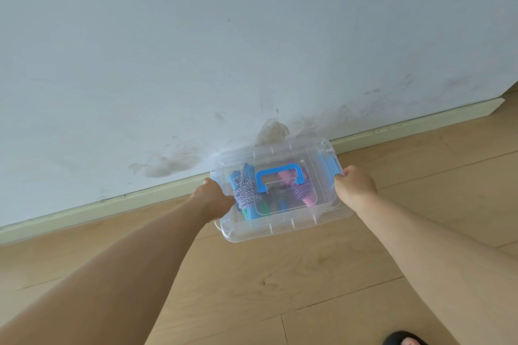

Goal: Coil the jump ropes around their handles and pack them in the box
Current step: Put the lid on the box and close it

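Gripping the clear plastic box (280, 228) at both short ends, we have each arm stretched forward and down, elbows nearly straight, forearms converging on it from either side. Our left hand (210, 199) is curled round the left end, knuckles up, thumb toward the wall side, fingers tucked under or against the end wall where we cannot see them. Our right hand (354, 186) is clamped on the right end in the same way, fingertips folded over the rim beside the blue side latch (326, 162).

The box sits low, close to the skirting board (112, 206), over the wooden floor (252, 288); whether it rests on the floor or is held just above it we cannot tell. Its lid is on, with the blue carry handle (276, 175) lying flat on top.

Through the lid we see the jump ropes packed inside: a blue-handled one wound with blue-and-white cord (245, 193) on the left, a pink-handled one wound with purple cord (301, 190) on the right, and green and blue bits beneath, too blurred to sort out.

Behind the box, the pale wall (196, 50) is scuffed and stained near its base. A toe in a dark sandal (403, 340) shows at the bottom edge.
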Available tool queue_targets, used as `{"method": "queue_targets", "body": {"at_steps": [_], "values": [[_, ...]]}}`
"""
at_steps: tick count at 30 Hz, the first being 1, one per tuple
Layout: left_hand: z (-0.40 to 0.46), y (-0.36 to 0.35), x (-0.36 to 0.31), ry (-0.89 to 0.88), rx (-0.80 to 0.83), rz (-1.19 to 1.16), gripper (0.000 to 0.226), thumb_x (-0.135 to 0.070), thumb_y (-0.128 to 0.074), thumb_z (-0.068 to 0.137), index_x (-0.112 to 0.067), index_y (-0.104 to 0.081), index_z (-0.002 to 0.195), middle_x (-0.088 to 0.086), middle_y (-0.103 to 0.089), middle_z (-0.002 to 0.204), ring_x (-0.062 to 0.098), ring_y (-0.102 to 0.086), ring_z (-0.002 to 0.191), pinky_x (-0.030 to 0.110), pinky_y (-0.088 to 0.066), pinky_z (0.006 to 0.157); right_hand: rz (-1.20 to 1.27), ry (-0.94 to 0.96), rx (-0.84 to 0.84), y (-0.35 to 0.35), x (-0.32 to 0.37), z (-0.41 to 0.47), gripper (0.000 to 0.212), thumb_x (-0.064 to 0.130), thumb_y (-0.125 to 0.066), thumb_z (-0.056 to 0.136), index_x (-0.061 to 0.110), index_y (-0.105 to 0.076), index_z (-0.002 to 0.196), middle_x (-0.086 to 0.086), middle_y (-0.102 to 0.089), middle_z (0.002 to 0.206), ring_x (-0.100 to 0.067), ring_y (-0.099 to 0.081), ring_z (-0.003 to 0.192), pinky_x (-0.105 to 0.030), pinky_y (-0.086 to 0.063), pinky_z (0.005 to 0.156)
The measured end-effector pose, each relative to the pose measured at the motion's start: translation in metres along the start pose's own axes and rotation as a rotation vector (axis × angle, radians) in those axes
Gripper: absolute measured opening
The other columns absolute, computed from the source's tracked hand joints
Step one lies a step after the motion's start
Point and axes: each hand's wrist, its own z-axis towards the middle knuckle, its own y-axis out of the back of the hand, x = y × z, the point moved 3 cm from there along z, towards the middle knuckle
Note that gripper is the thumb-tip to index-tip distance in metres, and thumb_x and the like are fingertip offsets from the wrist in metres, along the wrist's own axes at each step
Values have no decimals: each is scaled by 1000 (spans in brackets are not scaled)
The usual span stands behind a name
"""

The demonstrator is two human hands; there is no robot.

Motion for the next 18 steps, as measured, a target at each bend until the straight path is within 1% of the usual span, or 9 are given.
{"method": "queue_targets", "body": {"at_steps": [2, 4, 6, 8, 10, 12, 13, 15, 18], "values": [[3, -1, 1, -2, -27, 17, 57, -33, -52, 97, 4, -31, 134, 19, -61, 114, 32, -67, 90, 36, -51, 68, 6, 17, -18, -3, 1, 0, 25, 19, -42, 101, 5, -56, 117, -14, -61, 111, -27, -53, 81, -29, -37, 66], [5, 0, 5, -11, -51, 51, 49, -32, -48, 98, 6, -38, 128, 18, -63, 109, 31, -66, 92, 33, -46, 64, 3, 51, -33, -6, 4, -1, 26, 20, -42, 102, 6, -57, 118, -13, -61, 111, -27, -51, 86, -29, -38, 72], [6, 0, 11, -29, -43, 62, 40, -27, -45, 99, 6, -46, 120, 14, -64, 92, 26, -67, 76, 29, -42, 55, -3, 73, -54, -8, 6, -2, 27, 21, -41, 102, 6, -57, 119, -9, -58, 101, -28, -52, 86, -31, -40, 72], [6, 0, 13, -31, -36, 55, 32, -24, -43, 99, 4, -48, 114, 12, -64, 78, 21, -65, 62, 28, -43, 51, -18, 83, -78, -9, 7, -4, 29, 21, -40, 103, 7, -57, 121, -8, -56, 99, -29, -53, 87, -32, -41, 73], [5, 1, 12, -28, -55, 34, 27, -24, -43, 99, 0, -47, 113, 13, -67, 81, 22, -67, 58, 31, -51, 57, -27, 88, -67, -10, 10, -5, 35, 22, -40, 102, 11, -54, 133, -12, -61, 115, -31, -56, 95, -34, -44, 79], [6, 2, 13, -16, -73, 9, 28, -26, -42, 100, -3, -47, 115, 13, -68, 88, 23, -70, 58, 34, -59, 66, -34, 95, -42, -11, 14, -5, 44, 22, -41, 102, 18, -44, 146, -11, -57, 135, -33, -58, 110, -35, -45, 86], [7, 2, 13, -10, -75, -1, 28, -27, -42, 100, -4, -47, 116, 12, -68, 88, 23, -71, 59, 36, -60, 69, -41, 99, -35, -11, 15, -4, 47, 21, -41, 102, 20, -41, 149, -10, -55, 140, -33, -58, 114, -35, -45, 88], [7, 2, 15, 10, -58, -24, 30, -30, -42, 100, -6, -47, 118, 12, -67, 88, 25, -72, 62, 40, -62, 73, -53, 98, -26, -12, 16, -2, 49, 21, -39, 102, 23, -37, 151, -8, -52, 144, -32, -58, 115, -34, -45, 88], [9, 3, 17, 31, -45, -41, 34, -34, -43, 99, -8, -48, 122, 13, -64, 102, 26, -71, 66, 41, -62, 74, -45, 73, -23, -14, 14, 2, 49, 21, -37, 103, 24, -36, 152, -9, -51, 145, -31, -61, 108, -32, -45, 82]]}}
